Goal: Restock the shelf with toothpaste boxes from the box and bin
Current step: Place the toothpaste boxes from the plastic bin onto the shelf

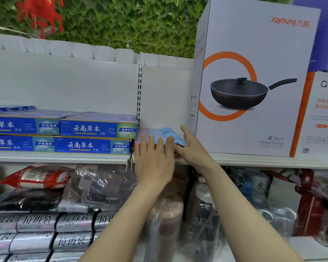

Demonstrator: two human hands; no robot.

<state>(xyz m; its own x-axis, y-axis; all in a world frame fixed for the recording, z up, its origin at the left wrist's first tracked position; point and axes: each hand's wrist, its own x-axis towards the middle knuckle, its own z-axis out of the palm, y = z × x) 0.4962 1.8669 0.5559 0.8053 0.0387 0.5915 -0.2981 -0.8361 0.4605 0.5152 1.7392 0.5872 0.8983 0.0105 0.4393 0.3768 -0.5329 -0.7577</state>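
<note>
Head view. Upper shelf (pixel 64 157): red-and-blue toothpaste boxes (pixel 155 132) in one row between stacked blue toothpaste boxes (pixel 97 128) and Joyoung wok carton (pixel 254 82). Left hand (pixel 153 159) flat, fingers straight, pressing row's front. Right hand (pixel 192 146) extended, touching row's right end.

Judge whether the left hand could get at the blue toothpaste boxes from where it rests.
Probably yes: the left hand lies flat on the red boxes, right beside the blue boxes, with nothing between.

Bright even light, soft focus, curved edges
</note>
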